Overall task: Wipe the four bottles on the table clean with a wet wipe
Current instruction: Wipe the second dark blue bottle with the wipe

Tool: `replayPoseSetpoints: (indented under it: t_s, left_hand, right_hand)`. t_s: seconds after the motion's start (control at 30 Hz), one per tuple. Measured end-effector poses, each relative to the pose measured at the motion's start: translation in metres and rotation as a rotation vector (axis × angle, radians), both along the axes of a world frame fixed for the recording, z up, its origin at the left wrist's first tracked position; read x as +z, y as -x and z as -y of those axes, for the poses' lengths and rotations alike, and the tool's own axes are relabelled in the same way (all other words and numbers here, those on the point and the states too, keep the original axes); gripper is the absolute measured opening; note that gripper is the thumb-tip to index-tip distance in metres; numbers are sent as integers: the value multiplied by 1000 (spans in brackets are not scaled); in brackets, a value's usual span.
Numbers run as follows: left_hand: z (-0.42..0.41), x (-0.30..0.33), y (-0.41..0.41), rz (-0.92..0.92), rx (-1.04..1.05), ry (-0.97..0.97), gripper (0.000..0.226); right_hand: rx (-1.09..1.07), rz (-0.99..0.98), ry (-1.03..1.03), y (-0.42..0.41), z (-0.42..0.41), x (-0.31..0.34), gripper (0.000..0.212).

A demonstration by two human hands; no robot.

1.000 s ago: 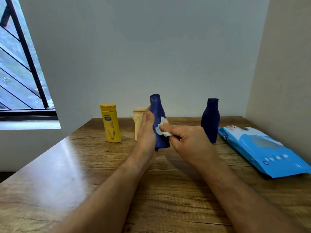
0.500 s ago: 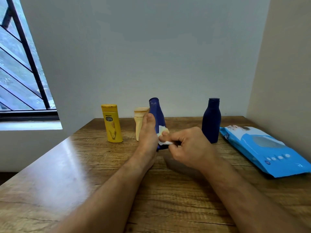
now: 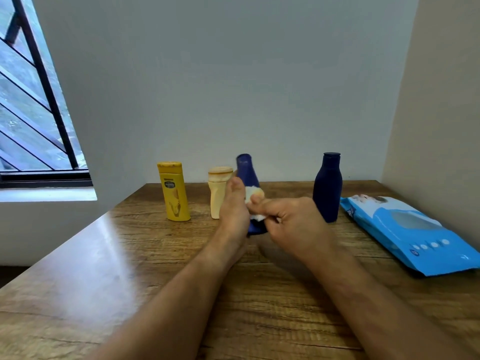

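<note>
Left hand (image 3: 233, 209) gripped the blue bottle (image 3: 248, 172) at mid-table, its base down on the wooden table (image 3: 109, 268), long axis near vertical, cap end up and tipped slightly left. Right hand (image 3: 293, 224) pinched a white wet wipe (image 3: 255, 216) against the bottle's side. Yellow bottle (image 3: 174, 193), cream bottle (image 3: 218, 194) and dark navy bottle (image 3: 327, 188) stood upright behind. Blue wipes pack (image 3: 415, 235) lay flat at right.
</note>
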State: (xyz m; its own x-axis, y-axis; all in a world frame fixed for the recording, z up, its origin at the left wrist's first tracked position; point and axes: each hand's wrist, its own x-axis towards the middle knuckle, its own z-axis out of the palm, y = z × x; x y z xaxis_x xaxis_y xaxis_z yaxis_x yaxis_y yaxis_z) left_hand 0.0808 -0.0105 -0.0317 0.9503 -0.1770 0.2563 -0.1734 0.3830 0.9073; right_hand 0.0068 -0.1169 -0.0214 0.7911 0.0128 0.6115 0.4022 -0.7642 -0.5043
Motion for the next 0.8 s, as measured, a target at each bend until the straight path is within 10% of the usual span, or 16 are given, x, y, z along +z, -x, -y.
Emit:
replayPoseSetpoints:
  t_s: [0.43,0.8]
  left_hand:
    - [0,3,14,21,-150,52,40]
    - [-12,9,1,39,54,134,48]
  right_hand:
    - [-52,236,-201,-2,6,4,29]
    - [39,29,29,0,0,0,27]
